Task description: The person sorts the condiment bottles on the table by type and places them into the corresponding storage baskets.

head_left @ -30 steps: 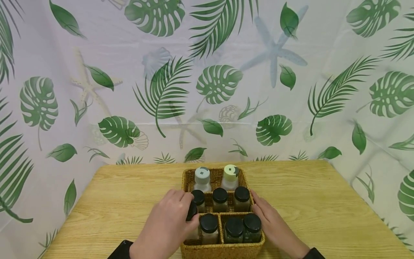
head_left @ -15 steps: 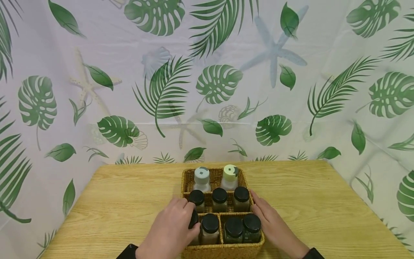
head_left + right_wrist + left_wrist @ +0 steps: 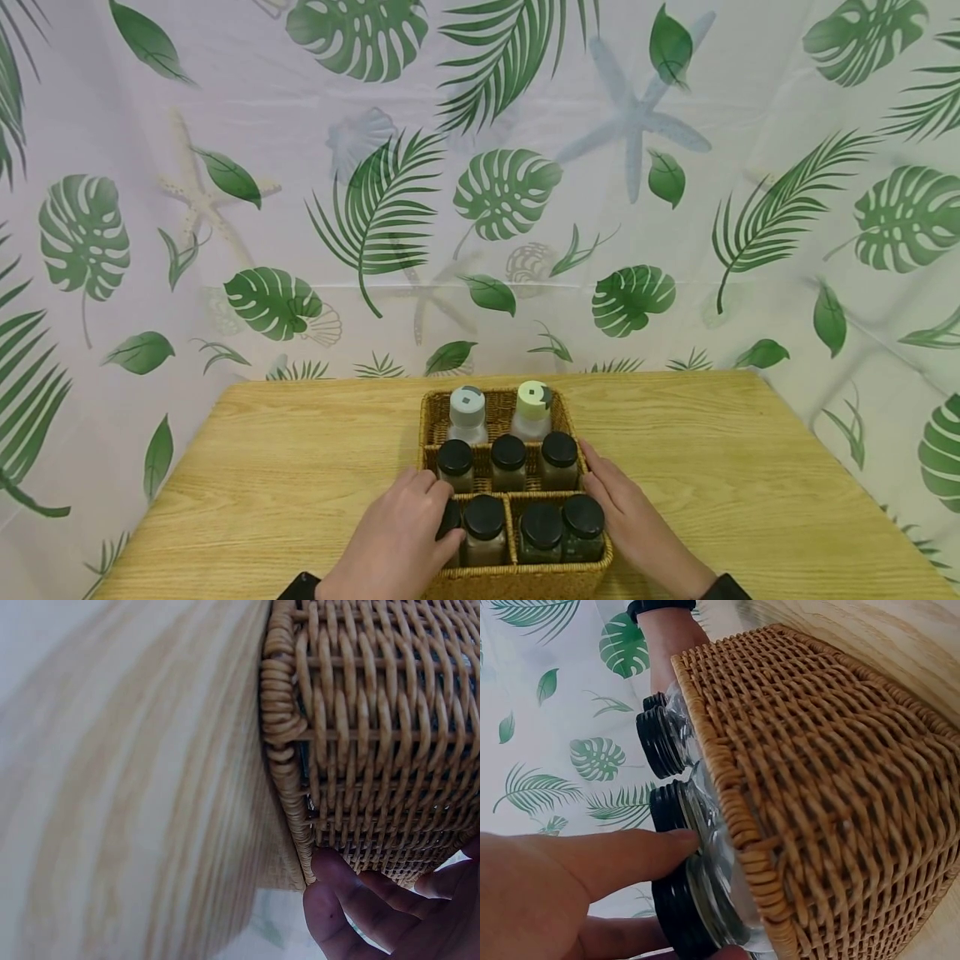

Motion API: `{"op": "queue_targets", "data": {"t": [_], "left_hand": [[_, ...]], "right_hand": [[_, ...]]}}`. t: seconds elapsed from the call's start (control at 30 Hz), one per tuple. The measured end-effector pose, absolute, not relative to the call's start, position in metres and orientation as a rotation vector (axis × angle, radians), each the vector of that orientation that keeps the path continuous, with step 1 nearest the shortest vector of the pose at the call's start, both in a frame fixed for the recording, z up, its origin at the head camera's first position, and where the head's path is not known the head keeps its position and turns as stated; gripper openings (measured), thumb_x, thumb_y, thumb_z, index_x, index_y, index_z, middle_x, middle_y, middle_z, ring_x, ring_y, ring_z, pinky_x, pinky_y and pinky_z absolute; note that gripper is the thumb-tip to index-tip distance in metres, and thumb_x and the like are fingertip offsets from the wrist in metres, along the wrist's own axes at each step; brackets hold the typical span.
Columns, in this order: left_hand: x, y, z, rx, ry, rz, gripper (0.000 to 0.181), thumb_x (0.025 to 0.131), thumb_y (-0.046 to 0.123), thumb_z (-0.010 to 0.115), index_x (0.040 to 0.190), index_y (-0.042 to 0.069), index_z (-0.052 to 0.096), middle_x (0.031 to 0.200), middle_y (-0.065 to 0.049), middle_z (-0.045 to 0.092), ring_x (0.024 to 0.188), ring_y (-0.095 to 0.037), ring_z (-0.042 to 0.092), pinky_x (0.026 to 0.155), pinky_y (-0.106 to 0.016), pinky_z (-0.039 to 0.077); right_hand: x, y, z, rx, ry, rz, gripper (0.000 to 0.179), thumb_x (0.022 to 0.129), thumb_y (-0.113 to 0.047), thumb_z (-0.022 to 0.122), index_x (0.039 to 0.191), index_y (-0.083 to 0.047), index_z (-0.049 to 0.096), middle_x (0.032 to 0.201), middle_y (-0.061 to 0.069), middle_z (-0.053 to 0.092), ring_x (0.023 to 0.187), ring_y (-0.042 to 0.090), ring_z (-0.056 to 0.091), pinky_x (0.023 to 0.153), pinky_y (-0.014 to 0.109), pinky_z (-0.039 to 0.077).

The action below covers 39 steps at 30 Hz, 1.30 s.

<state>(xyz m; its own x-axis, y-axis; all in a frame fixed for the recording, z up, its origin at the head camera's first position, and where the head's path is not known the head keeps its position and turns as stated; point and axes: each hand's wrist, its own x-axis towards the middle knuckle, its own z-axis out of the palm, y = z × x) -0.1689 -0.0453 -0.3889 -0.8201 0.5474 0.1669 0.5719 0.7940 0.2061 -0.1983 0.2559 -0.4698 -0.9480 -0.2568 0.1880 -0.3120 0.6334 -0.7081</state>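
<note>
A wicker basket (image 3: 517,582) with several compartments stands on the table, filled with jars. My left hand (image 3: 393,537) pinches a black-lidded glass jar (image 3: 681,911) between thumb and fingers, at the front left compartment. Its lid is partly hidden by the hand in the head view. Right beside it stands another black-lidded jar (image 3: 484,521) with pale brown contents. My right hand (image 3: 637,521) rests along the basket's right side, and in the right wrist view its fingers (image 3: 345,881) touch the woven wall near the bottom edge.
Two dark green jars (image 3: 541,533) share the front right compartment. Behind them, the middle row has three black-lidded jars (image 3: 508,462). At the back are a white-capped bottle (image 3: 467,408) and a yellow-capped bottle (image 3: 533,404). A leaf-print cloth (image 3: 480,208) hangs behind the wooden table (image 3: 300,450).
My left hand has moved down and slightly right, lowering the pinched jar into the front left compartment until its lid is about level with its neighbour. My right hand has stayed put.
</note>
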Motion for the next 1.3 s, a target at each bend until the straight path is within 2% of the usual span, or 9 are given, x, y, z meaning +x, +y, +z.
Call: {"op": "queue_targets", "data": {"t": [0.37,0.6,0.73,0.8,0.9,1.03,1.13,1.23,1.3], "left_hand": [[-0.166,-0.046,-0.392,-0.853,-2.942,-0.524,0.046,0.08,0.041,0.074,0.108,0.004,0.067,0.099,-0.007,0.062,0.09,-0.021,0.054,0.072,-0.036,0.055],[-0.17,-0.057,-0.397,-0.651,-2.863,-0.701,0.055,0.092,0.055,0.053,0.115,0.007,0.065,0.106,-0.007,0.062,0.097,-0.023,0.055,0.079,-0.042,0.053],[-0.185,-0.065,-0.407,-0.545,-2.79,-0.693,0.044,0.098,0.04,0.051,0.115,0.001,0.064,0.099,-0.009,0.066,0.093,-0.023,0.058,0.076,-0.043,0.054],[-0.193,-0.068,-0.414,-0.527,-2.826,-0.714,0.042,0.099,0.034,0.051,0.116,-0.002,0.062,0.086,-0.006,0.066,0.08,-0.019,0.06,0.068,-0.041,0.054],[-0.203,-0.07,-0.425,-0.52,-2.933,-0.739,0.045,0.1,0.033,0.049,0.12,-0.005,0.06,0.07,-0.001,0.063,0.066,-0.016,0.06,0.061,-0.039,0.054],[-0.21,-0.071,-0.44,-0.515,-3.005,-0.757,0.048,0.1,0.034,0.047,0.122,-0.007,0.057,0.067,-0.002,0.063,0.064,-0.017,0.061,0.061,-0.04,0.055],[-0.211,-0.069,-0.447,-0.537,-2.951,-0.769,0.037,0.101,0.028,0.045,0.107,-0.004,0.062,0.06,-0.001,0.056,0.053,-0.015,0.055,0.051,-0.033,0.05],[-0.212,-0.066,-0.452,-0.595,-2.866,-0.779,0.027,0.101,0.021,0.042,0.088,0.005,0.059,0.051,0.005,0.036,0.04,-0.009,0.037,0.042,-0.025,0.033],[-0.213,-0.065,-0.454,-0.629,-2.821,-0.783,0.026,0.101,0.018,0.04,0.083,0.008,0.056,0.051,0.006,0.03,0.038,-0.008,0.03,0.04,-0.023,0.028]], "right_hand": [[-0.199,0.256,-0.469,0.47,-2.786,1.259,0.054,0.107,-0.031,0.029,0.151,-0.002,0.02,0.151,0.022,0.024,0.133,0.037,0.021,0.103,0.067,0.023],[-0.201,0.256,-0.471,0.465,-2.799,1.288,0.055,0.106,-0.033,0.029,0.151,-0.003,0.019,0.152,0.021,0.022,0.134,0.036,0.019,0.103,0.067,0.022],[-0.201,0.256,-0.471,0.455,-2.805,1.301,0.056,0.106,-0.034,0.029,0.151,-0.003,0.019,0.152,0.021,0.022,0.134,0.036,0.019,0.104,0.067,0.022],[-0.201,0.256,-0.471,0.452,-2.807,1.31,0.056,0.106,-0.034,0.029,0.151,-0.003,0.019,0.152,0.021,0.022,0.134,0.036,0.018,0.104,0.067,0.021],[-0.2,0.256,-0.471,0.451,-2.816,1.316,0.056,0.106,-0.034,0.028,0.151,-0.002,0.018,0.152,0.022,0.022,0.134,0.037,0.018,0.104,0.067,0.02],[-0.199,0.255,-0.47,0.45,-2.831,1.318,0.056,0.106,-0.035,0.027,0.151,-0.002,0.017,0.152,0.022,0.021,0.134,0.037,0.018,0.104,0.067,0.019],[-0.199,0.255,-0.468,0.449,-2.832,1.316,0.056,0.107,-0.034,0.028,0.151,-0.002,0.017,0.151,0.022,0.023,0.133,0.037,0.02,0.104,0.067,0.021],[-0.2,0.255,-0.468,0.463,-2.826,1.299,0.054,0.107,-0.032,0.028,0.151,-0.002,0.018,0.149,0.024,0.028,0.132,0.037,0.025,0.103,0.066,0.025],[-0.202,0.256,-0.468,0.477,-2.818,1.29,0.053,0.107,-0.029,0.029,0.151,-0.001,0.018,0.145,0.026,0.034,0.129,0.036,0.031,0.101,0.064,0.029]]}}
